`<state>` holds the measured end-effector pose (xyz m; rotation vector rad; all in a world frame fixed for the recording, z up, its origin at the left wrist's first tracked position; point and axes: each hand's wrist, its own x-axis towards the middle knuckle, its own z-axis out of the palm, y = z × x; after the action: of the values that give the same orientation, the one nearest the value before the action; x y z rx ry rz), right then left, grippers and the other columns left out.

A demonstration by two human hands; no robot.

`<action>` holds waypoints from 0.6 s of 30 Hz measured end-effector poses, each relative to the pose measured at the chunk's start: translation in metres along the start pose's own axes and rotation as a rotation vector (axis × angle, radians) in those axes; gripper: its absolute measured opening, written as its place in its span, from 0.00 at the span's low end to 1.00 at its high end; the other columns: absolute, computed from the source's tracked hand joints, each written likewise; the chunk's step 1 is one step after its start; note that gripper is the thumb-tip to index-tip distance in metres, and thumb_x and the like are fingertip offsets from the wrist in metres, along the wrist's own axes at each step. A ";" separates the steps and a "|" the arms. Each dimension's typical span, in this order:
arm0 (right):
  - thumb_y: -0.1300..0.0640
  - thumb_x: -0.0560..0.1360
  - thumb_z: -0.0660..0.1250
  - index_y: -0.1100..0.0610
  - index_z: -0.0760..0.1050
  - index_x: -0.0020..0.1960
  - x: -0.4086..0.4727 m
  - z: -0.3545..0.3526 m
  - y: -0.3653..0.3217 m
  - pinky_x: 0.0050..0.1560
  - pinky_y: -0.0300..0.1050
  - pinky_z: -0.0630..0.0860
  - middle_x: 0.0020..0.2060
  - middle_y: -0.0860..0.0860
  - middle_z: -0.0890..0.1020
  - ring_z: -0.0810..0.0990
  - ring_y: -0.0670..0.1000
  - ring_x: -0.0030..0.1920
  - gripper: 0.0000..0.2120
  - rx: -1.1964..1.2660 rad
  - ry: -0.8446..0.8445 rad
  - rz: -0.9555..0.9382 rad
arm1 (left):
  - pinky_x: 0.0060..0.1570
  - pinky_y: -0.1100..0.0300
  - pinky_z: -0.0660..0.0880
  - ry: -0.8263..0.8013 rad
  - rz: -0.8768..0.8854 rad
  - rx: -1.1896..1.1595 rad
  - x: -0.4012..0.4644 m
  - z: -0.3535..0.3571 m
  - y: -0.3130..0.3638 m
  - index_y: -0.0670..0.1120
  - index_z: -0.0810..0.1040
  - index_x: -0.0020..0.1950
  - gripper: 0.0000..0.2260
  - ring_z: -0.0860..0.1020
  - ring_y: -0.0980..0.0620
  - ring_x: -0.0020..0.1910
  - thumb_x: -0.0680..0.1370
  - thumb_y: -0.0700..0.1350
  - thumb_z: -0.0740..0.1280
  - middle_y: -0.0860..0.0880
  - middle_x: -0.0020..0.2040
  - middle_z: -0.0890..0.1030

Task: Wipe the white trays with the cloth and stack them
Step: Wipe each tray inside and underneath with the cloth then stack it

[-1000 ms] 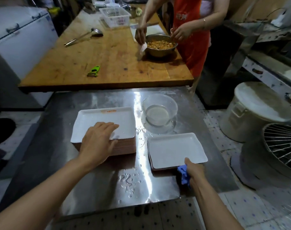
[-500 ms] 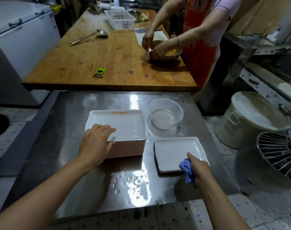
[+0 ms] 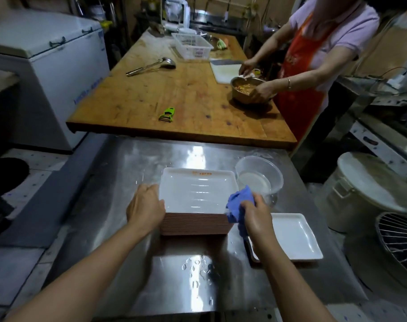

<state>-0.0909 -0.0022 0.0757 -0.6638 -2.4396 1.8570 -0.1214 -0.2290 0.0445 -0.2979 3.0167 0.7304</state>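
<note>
Steel table [image 3: 118, 228]: wet, with bare room left of and before the trays.
Tall tray stack [image 3: 195, 223]: top tray [image 3: 193, 191] white.
Short wiped stack [image 3: 295, 238]: just right, near table edge.
Left hand [image 3: 144, 209]: grasping top tray's left rim.
Right hand [image 3: 255, 214]: clenched on blue cloth [image 3: 238, 203], moved from the short stack to this tray's right edge; wiping likely next.

The top tray [image 3: 197, 189] has small orange marks on its far rim, too blurry to read.
</note>
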 end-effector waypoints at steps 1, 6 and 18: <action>0.63 0.73 0.57 0.54 0.72 0.53 0.000 0.007 -0.002 0.43 0.51 0.77 0.49 0.58 0.79 0.79 0.55 0.45 0.12 -0.077 -0.001 -0.089 | 0.51 0.52 0.72 -0.008 -0.005 -0.038 0.000 0.001 -0.001 0.43 0.74 0.59 0.12 0.74 0.42 0.56 0.75 0.41 0.62 0.42 0.58 0.75; 0.57 0.78 0.58 0.54 0.60 0.73 0.010 0.036 0.008 0.70 0.51 0.59 0.72 0.58 0.60 0.59 0.58 0.70 0.24 -0.773 0.051 -0.289 | 0.45 0.55 0.69 -0.002 0.019 -0.126 0.002 0.004 -0.004 0.41 0.74 0.52 0.07 0.75 0.42 0.50 0.75 0.38 0.62 0.42 0.50 0.77; 0.57 0.80 0.53 0.58 0.70 0.53 0.052 0.066 0.009 0.46 0.47 0.67 0.55 0.57 0.74 0.73 0.57 0.49 0.08 -0.866 0.223 -0.442 | 0.44 0.56 0.69 -0.046 0.043 -0.187 0.014 0.008 -0.009 0.42 0.69 0.58 0.12 0.75 0.43 0.53 0.74 0.37 0.62 0.44 0.55 0.77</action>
<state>-0.1521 -0.0437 0.0349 -0.2483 -2.8397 0.5069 -0.1337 -0.2358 0.0322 -0.2177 2.9236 1.0115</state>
